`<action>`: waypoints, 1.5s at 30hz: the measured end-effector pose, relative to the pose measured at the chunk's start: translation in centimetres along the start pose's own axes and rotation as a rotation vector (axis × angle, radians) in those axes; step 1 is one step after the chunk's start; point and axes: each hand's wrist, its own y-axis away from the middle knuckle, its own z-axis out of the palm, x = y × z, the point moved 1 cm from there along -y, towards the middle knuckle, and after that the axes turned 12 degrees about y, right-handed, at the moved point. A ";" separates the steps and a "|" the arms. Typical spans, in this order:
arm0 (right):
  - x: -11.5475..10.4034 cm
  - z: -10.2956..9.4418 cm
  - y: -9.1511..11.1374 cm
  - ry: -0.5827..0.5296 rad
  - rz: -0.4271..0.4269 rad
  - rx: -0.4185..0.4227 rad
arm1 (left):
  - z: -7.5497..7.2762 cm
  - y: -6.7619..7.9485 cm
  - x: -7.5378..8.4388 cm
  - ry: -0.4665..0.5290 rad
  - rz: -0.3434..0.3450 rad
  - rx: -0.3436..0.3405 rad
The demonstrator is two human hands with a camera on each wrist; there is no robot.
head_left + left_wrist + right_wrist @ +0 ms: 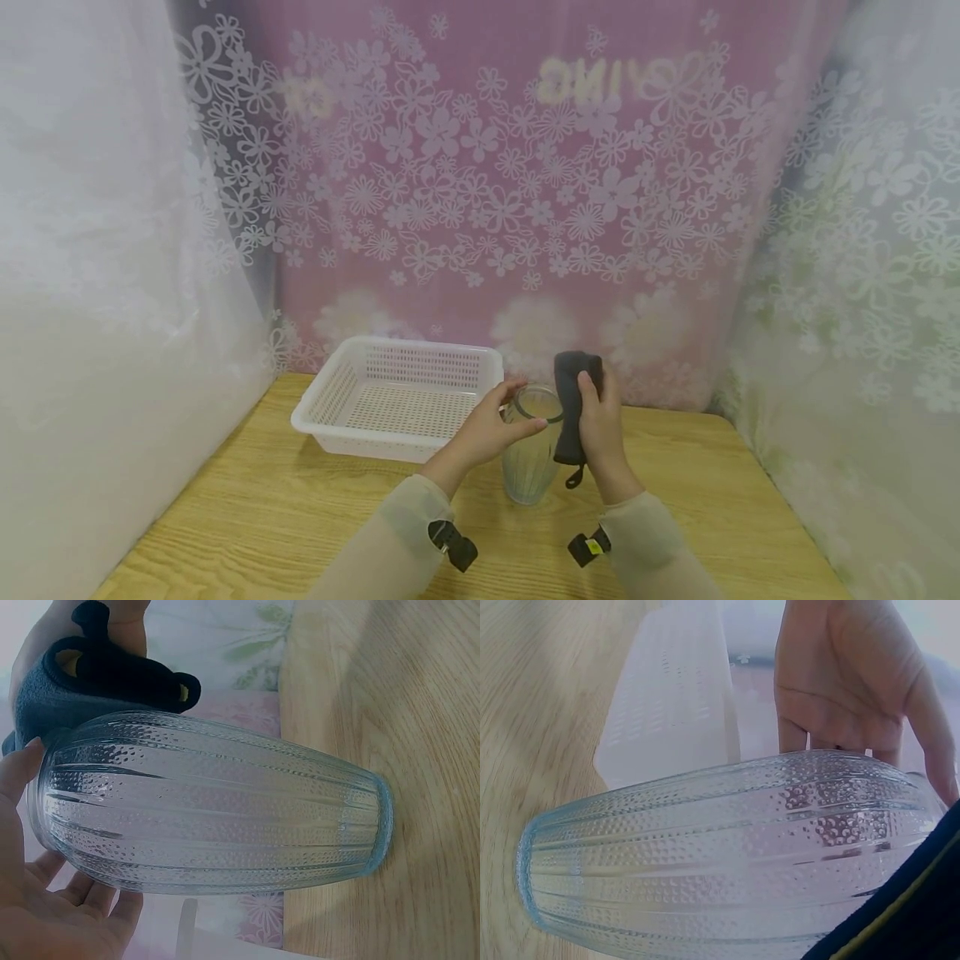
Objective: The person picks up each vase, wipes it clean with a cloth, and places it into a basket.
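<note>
A clear ribbed glass vase point(531, 467) with a dotted texture stands upright on the wooden table. My left hand point(491, 425) holds it near the rim, thumb on the near side and fingers round the far side. In the left wrist view, the fingers point(97, 896) curve along the glass. Just right of the rim, my right hand point(602, 425) grips a folded dark cloth point(570, 408) with a hanging loop at its lower end. The cloth point(56, 705) overlaps the vase's rim in the left wrist view. Most right-hand fingers are hidden behind the cloth.
A white perforated plastic basket point(405, 450) sits on the table point(247, 508) to the left, close behind my left hand. A pink flowered curtain point(465, 208) hangs behind the table, with pale sheets point(97, 275) at both sides.
</note>
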 end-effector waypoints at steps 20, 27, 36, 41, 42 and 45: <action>1.5 0.1 -1.6 0.015 0.174 -0.040 | 0.0 0.2 0.0 -0.006 0.018 -0.003; 2.3 0.0 -1.9 -0.042 0.256 -0.071 | 0.0 0.2 0.0 0.003 0.017 -0.003; 4.2 0.4 -1.7 -0.118 0.311 -0.095 | 0.0 0.2 0.0 0.007 0.022 0.001; 5.7 0.6 -1.6 -0.132 0.355 -0.104 | 0.0 0.1 0.0 0.009 0.025 0.004; 6.0 0.7 -1.5 -0.137 0.356 -0.107 | 0.1 0.2 0.0 0.009 0.023 0.004; 6.8 0.9 -1.2 -0.160 0.355 -0.117 | 0.0 0.2 0.0 0.011 0.018 0.004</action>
